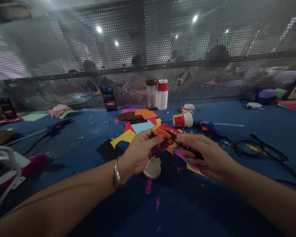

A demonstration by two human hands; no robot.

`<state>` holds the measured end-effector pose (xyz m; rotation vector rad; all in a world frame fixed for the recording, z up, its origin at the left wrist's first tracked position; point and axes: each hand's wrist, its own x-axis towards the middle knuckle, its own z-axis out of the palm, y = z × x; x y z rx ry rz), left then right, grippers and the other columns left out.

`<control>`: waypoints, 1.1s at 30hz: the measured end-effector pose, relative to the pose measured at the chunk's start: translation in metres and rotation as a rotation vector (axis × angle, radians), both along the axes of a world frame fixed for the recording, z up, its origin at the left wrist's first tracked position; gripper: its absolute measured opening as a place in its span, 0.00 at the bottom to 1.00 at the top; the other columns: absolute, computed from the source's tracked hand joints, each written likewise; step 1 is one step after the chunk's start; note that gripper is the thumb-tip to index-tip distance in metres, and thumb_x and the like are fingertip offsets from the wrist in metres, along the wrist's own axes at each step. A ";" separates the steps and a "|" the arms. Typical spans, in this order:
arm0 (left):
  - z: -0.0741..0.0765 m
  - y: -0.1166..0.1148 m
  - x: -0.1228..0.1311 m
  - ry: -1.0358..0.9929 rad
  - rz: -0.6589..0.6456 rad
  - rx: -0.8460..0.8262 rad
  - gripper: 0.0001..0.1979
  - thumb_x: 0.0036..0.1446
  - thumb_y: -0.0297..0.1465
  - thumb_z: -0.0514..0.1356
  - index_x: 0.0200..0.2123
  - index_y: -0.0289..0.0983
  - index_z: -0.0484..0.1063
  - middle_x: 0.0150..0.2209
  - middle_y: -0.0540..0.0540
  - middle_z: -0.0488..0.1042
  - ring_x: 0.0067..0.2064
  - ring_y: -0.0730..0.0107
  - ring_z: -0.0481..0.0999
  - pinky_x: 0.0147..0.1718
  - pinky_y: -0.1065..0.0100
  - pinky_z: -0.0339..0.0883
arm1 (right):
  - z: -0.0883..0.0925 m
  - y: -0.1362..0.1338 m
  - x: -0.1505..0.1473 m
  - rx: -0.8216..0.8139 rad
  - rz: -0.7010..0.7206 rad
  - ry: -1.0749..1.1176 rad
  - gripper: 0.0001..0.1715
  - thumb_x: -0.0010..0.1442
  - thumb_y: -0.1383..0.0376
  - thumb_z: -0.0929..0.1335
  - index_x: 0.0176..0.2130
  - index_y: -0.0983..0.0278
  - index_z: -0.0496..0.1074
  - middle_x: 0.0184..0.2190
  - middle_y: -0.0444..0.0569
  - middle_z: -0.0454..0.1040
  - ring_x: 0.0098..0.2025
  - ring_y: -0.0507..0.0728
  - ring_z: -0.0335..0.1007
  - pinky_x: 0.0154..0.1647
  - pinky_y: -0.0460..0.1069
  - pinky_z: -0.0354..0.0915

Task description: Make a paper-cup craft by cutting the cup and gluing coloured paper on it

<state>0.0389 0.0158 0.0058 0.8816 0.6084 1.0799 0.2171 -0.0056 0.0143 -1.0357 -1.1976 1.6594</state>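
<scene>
Between the thumb and fingers of my left hand [143, 149] is a small piece of orange paper [160, 132]. My right hand [203, 153] grips dark-handled scissors [174, 136], their blades up against the orange paper's right side. A silver bangle [117, 172] circles my left wrist. Just below my left hand, a round white paper cup [152, 169] shows its pale face, with a purple paper cutout [148, 187] sticking out on the near side. Behind my hands lie sheets of coloured paper, among them a yellow sheet [124, 137] with a curved cutout and a black sheet [108, 150].
A clear jar [151, 96] and a stack of paper cups [162, 97] stand by the perforated metal screen [148, 39]. A red-and-white cup [180, 120] lies sideways beside a blue glue gun [210, 129] with a coiled black cable [259, 148]. Another person's hand [2, 137] rests at left.
</scene>
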 end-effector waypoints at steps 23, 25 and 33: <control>0.002 0.000 -0.002 0.038 0.017 0.017 0.04 0.50 0.24 0.67 0.30 0.32 0.75 0.29 0.48 0.78 0.31 0.73 0.79 0.39 0.71 0.72 | 0.001 -0.002 0.001 0.020 0.023 -0.003 0.21 0.56 0.51 0.73 0.30 0.67 0.71 0.16 0.35 0.57 0.14 0.41 0.40 0.13 0.41 0.35; 0.002 0.000 -0.002 0.042 0.020 0.018 0.04 0.50 0.24 0.67 0.30 0.32 0.75 0.29 0.48 0.78 0.31 0.73 0.79 0.39 0.71 0.72 | 0.000 -0.002 0.001 0.018 0.019 -0.013 0.21 0.56 0.51 0.73 0.30 0.66 0.71 0.16 0.35 0.57 0.14 0.41 0.40 0.14 0.41 0.34; 0.000 0.001 -0.003 0.072 0.009 0.047 0.05 0.49 0.26 0.69 0.29 0.32 0.76 0.28 0.46 0.80 0.31 0.73 0.80 0.37 0.73 0.72 | 0.000 -0.001 0.001 0.013 0.010 -0.017 0.23 0.54 0.50 0.74 0.29 0.66 0.69 0.16 0.35 0.57 0.15 0.41 0.40 0.14 0.41 0.35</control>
